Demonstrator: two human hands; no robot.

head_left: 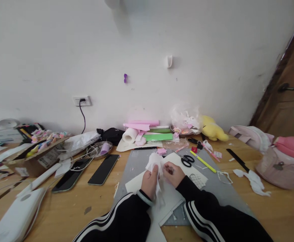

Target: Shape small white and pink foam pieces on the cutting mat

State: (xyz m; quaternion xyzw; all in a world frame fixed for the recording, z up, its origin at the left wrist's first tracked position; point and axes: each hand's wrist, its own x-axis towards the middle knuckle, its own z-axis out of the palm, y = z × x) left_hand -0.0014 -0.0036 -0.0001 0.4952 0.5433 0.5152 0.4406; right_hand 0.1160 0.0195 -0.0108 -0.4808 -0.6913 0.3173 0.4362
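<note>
My left hand (149, 181) is closed on a crumpled white tissue (154, 160), thumb on top, with the tissue hanging down between my hands. To its right, my right hand (174, 173) has its fingers curled into a pinch near the tissue's edge; what lies between the fingertips is too small to make out. Both hands are above white paper sheets (172, 193) on a grey cutting mat (227, 193). Black-handled scissors (186, 162) lie just beyond my right hand, beside a yellow pen (203, 161).
Two phones (104, 169) (71, 176) and a cardboard box (37, 158) are on the left. Rolled pink and green paper (158, 137) lies at the back, near a yellow plush toy (212, 128). A black comb-like strip (237, 160), crumpled tissue (256, 183) and a pink bag (283, 164) are right.
</note>
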